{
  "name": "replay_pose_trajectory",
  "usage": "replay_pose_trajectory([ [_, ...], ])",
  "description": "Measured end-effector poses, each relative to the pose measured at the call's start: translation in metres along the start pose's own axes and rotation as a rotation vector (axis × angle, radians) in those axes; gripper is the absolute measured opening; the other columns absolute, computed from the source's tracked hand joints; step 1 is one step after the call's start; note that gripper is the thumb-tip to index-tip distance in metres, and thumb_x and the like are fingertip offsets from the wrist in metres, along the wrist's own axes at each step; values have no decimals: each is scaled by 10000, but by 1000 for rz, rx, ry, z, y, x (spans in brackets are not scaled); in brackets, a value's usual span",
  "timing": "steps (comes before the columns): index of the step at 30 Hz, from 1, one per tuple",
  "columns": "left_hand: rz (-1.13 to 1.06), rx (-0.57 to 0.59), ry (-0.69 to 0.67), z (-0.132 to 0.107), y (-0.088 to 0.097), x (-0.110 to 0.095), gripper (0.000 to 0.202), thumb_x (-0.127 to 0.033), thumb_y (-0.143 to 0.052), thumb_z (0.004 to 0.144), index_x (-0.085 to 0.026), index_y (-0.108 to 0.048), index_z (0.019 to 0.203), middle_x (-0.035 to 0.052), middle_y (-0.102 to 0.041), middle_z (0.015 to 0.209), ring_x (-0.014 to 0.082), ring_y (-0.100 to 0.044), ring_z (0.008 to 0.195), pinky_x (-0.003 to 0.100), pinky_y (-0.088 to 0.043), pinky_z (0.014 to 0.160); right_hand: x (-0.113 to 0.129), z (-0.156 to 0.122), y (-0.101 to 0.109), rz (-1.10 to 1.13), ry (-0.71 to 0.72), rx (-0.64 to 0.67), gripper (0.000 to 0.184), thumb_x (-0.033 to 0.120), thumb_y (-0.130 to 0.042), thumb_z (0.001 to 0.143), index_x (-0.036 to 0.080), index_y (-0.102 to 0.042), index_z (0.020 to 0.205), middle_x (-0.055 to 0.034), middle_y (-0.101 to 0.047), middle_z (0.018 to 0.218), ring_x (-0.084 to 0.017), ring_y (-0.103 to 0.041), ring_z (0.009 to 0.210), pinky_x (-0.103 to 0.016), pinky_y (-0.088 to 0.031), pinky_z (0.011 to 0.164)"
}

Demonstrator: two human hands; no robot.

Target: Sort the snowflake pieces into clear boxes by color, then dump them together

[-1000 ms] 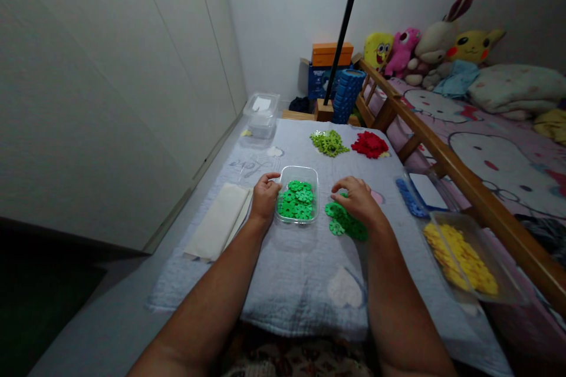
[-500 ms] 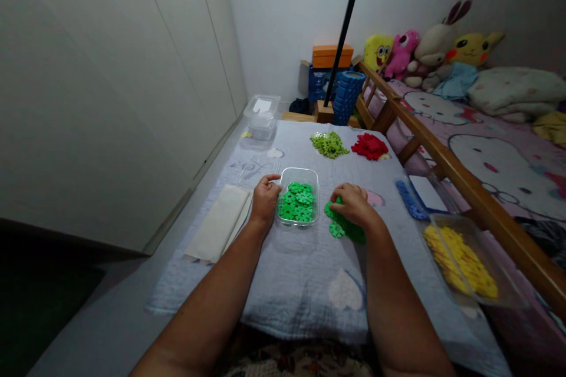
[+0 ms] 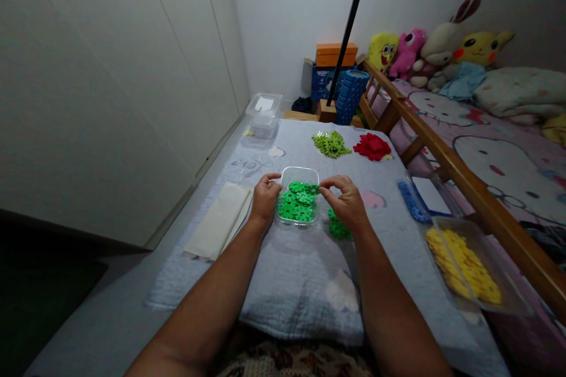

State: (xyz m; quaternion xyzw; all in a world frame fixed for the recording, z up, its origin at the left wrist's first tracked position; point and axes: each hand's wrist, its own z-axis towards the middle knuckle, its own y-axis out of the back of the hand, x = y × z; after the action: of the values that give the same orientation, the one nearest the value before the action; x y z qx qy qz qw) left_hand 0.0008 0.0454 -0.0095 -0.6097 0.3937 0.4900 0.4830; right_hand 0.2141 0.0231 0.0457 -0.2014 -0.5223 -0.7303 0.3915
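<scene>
A clear plastic container [image 3: 298,174] with several green snowflake-shaped discs [image 3: 297,205] inside sits on the cloth in front of me. My left hand [image 3: 265,197] grips its left wall, thumb and fingers closed on the rim. Over the right rim, my right hand [image 3: 345,197] pinches a green snowflake disc [image 3: 315,189] between thumb and fingertips. Below that hand lies a small pile of green discs [image 3: 338,228], partly hidden by the hand and wrist.
Light green pieces [image 3: 331,144] and red pieces [image 3: 372,146] lie in piles at the back. On the right are a box of yellow pieces [image 3: 462,262] and a box of blue pieces [image 3: 412,200]. Folded beige cloth [image 3: 219,221] lies left; a clear box [image 3: 264,115] stands back left.
My right hand has moved left from the green pile to the container's right rim, with a green disc in its fingers. My left hand stays on the container.
</scene>
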Motion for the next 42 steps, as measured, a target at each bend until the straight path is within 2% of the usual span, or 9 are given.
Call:
replay_pose_trajectory([
  [8, -12, 5, 11, 1, -1, 0, 380, -306, -678, 654, -184, -638, 1011, -106, -414, 543, 93, -351, 487, 215, -274, 504, 6, -7, -19, -259, 53, 226, 93, 250, -674, 872, 259, -765, 856, -63, -622, 1435, -352, -354, 1467, -643, -154, 1205],
  [12, -15, 9, 17, 2, -1, 2, 387, -300, -672, 655, -188, -636, 1023, -102, -439, 557, 96, -370, 482, 218, -277, 497, 2, -10, -22, -286, 81, 253, 93, 232, -668, 856, 248, -755, 829, -71, -593, 1481, -383, -328, 1480, -708, -132, 1190],
  [16, 2, 13, -1, 3, 0, 3, 388, -303, -671, 660, -182, -639, 1027, -104, -421, 549, 92, -350, 485, 218, -260, 499, -6, -9, -20, -242, 120, 161, 121, 230, -661, 852, 259, -771, 895, -80, -587, 1474, -376, -351, 1467, -662, -204, 1198],
  [20, 10, 14, -4, 2, 0, 3, 390, -314, -661, 664, -177, -633, 1028, -107, -405, 548, 94, -332, 493, 226, -252, 500, -26, -1, -6, -184, 85, -52, 158, 262, -630, 871, 251, -764, 952, -108, -613, 1403, -331, -459, 1385, -552, -317, 1183],
  [24, 21, 7, -16, 2, 0, 2, 386, -305, -661, 656, -170, -634, 1017, -115, -370, 536, 92, -300, 501, 228, -248, 510, -60, 6, 16, -246, -81, -191, 168, 267, -610, 852, 225, -756, 924, -125, -679, 1219, -304, -583, 1221, -490, -392, 1119],
  [30, 7, 2, -21, 1, -2, 0, 372, -297, -661, 654, -169, -633, 1002, -113, -379, 535, 94, -294, 500, 232, -240, 505, -96, 0, 31, -498, -401, 51, 214, 326, -649, 839, 214, -781, 964, -121, -714, 1075, -291, -627, 1072, -411, -444, 967],
  [35, -13, -4, -11, 0, -3, 0, 368, -305, -667, 653, -179, -629, 997, -114, -381, 534, 92, -302, 493, 226, -243, 504, -95, -3, 28, -547, -431, 213, 191, 356, -751, 768, 243, -784, 919, -89, -736, 1033, -268, -632, 974, -355, -421, 816],
  [38, -16, -10, -2, 0, -3, 0, 378, -304, -669, 651, -180, -630, 1006, -113, -384, 538, 90, -310, 493, 222, -247, 507, -94, -1, 29, -466, -416, 193, 145, 310, -755, 731, 242, -750, 859, -54, -734, 938, -228, -627, 881, -319, -401, 753],
  [42, -21, -11, 5, -1, -4, 0, 390, -304, -669, 647, -181, -632, 1016, -114, -380, 543, 89, -311, 493, 219, -251, 506, -97, 1, 32, -160, -447, 164, 90, 301, -687, 695, 226, -643, 716, 7, -644, 691, -175, -570, 687, -282, -392, 646],
])
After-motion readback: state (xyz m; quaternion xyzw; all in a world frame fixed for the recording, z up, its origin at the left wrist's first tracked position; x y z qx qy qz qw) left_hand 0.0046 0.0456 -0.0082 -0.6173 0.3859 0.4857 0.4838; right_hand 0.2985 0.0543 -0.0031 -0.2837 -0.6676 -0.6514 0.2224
